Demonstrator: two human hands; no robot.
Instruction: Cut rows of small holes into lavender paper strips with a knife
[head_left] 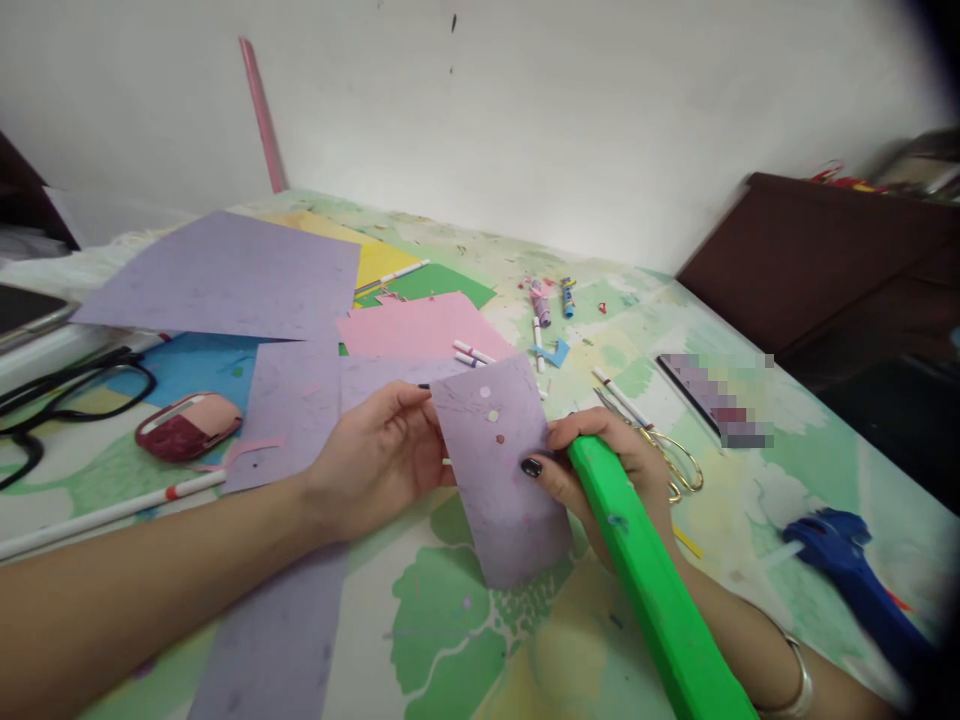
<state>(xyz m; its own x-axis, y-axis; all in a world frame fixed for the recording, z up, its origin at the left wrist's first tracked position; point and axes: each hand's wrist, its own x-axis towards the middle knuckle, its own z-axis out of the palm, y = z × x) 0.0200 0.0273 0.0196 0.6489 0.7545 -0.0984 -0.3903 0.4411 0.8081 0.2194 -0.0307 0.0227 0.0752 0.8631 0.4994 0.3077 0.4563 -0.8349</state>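
In front of me a small purple paper card (506,510) is held up at a tilt, with a few small dots on it. My left hand (382,455) is at its left edge, the thumb touching the top corner and the other fingers partly behind it. My right hand (641,455) pinches the right edge between thumb and fingers. A long bright green bar (649,565) also sits in my right hand, running down toward the bottom edge; its exact kind is unclear. Gold-handled scissors (679,460) lie just beyond my right hand, partly hidden.
Purple sheets (240,275), a pink sheet (427,325) and a green sheet (450,285) cover the left and back. Black glasses (97,390) and a maroon case (187,425) lie left. A phone (697,400) and a blue tool (847,560) lie right, markers (622,395) between.
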